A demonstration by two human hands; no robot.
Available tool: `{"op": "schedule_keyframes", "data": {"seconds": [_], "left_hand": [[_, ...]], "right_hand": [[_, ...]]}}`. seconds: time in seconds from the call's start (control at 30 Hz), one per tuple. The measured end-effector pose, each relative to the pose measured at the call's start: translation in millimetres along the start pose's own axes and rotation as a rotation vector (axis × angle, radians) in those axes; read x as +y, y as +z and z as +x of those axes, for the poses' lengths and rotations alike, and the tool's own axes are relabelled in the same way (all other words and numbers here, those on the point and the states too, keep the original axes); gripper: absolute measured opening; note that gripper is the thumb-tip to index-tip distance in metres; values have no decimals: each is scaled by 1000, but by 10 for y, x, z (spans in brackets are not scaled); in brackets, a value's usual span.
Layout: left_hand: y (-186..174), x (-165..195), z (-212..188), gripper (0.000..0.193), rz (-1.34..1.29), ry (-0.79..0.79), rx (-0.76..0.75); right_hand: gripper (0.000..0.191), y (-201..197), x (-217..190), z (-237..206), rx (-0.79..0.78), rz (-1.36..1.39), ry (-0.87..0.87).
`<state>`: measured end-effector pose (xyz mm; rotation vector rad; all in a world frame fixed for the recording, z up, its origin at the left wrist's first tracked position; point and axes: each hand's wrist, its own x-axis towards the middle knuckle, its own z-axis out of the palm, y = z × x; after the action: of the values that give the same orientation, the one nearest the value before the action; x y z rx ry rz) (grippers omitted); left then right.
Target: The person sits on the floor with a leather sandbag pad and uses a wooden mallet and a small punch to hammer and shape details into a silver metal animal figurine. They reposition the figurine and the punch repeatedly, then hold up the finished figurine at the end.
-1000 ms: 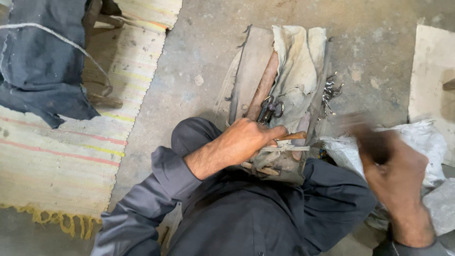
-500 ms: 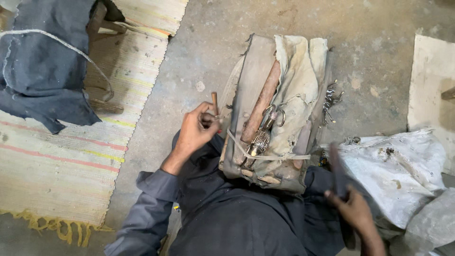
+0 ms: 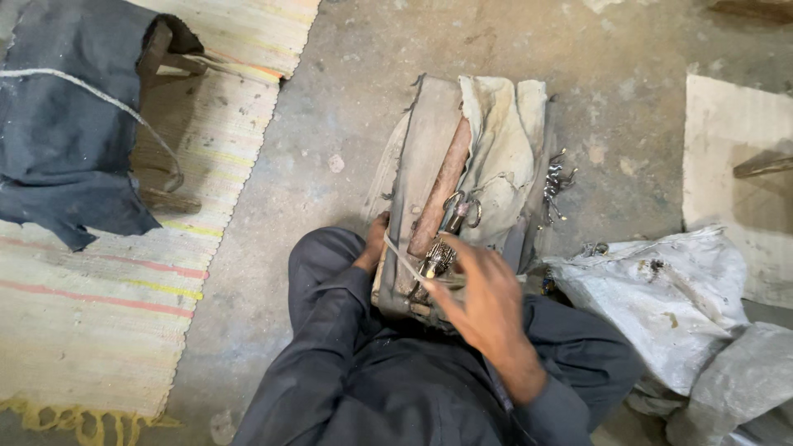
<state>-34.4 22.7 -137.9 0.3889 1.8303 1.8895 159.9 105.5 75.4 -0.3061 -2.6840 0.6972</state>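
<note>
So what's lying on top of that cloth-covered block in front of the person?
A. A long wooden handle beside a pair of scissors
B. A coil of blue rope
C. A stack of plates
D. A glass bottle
A: a long wooden handle lies lengthwise on the cloth-covered block, with scissors right beside it, just above the right hand.

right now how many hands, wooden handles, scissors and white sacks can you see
hands: 2, left hand and right hand
wooden handle: 1
scissors: 1
white sacks: 2, one and another
total: 6
</note>
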Motion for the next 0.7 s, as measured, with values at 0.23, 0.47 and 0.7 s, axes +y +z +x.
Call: {"op": "schedule_keyframes", "data": {"seconds": [0.23, 0.47, 0.7], "left_hand": [[-122, 148, 275, 30, 297, -100, 332], [-251, 355, 340, 36, 365, 36, 357], [-298, 711, -84, 24, 465, 358, 121]], "right_hand": [[42, 54, 17, 58, -109, 69, 214], [42, 95, 393, -297, -19, 460, 241], [50, 248, 527, -511, 20, 710, 502]]}}
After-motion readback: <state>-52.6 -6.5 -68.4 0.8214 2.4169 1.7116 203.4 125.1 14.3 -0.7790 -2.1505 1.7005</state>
